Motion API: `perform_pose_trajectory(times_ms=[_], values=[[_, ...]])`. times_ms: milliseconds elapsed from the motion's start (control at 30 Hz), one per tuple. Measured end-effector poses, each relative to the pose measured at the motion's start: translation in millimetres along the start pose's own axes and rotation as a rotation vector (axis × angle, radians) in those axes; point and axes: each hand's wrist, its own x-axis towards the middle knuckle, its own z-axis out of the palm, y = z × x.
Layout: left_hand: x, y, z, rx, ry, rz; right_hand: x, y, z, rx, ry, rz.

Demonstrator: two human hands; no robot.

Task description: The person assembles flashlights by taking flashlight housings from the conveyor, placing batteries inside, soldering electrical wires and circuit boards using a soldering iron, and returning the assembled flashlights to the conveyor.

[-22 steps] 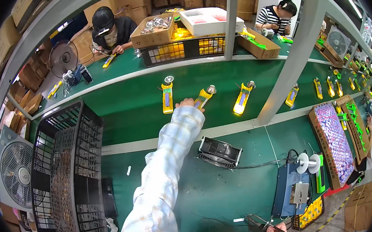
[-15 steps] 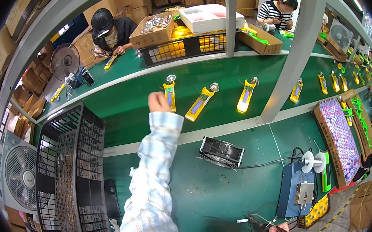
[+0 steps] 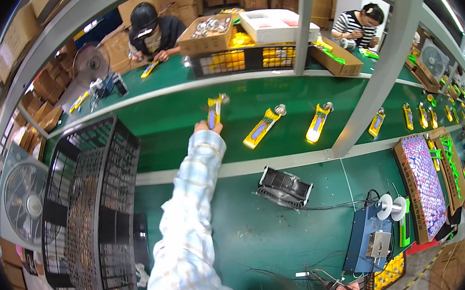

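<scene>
I wear this camera on my head, the left of two side by side; it faces down and forward, with the black, box-shaped fan (image 3: pixel 284 187) right of mid-view. Nearest the lens, below and left of the fan, my pale blue plaid sleeve (image 3: pixel 190 208) looms large; my bare left hand (image 3: pixel 205 127) is farther off, up and left of the fan. The fisheye bends the grey metal frame (image 3: pixel 57 33) left of the fan.

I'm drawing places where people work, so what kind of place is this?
It looks like a factory assembly line. Look-alike yellow pieces sit spaced along a long green surface, and across it a person in a black cap bends over another yellow piece.
</scene>
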Motion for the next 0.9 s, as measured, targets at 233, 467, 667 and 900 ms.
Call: perform_pose_trajectory(times_ms=[233,467,667,900], values=[[-152,27,-165,-0.157,-0.011,0.354,7,24,8,0.245,-0.114,-0.544],[-293,11,-208,-0.045,-0.602,0.619,-22,6,16,0.334,-0.021,-0.593],[-330,-23,-164,0.039,-0.570,0.622,-26,14,17,0.345,-0.113,-0.565],[-313,-27,-166,-0.120,-0.702,0.654,-25,11,40,0.312,-0.174,-0.511]])
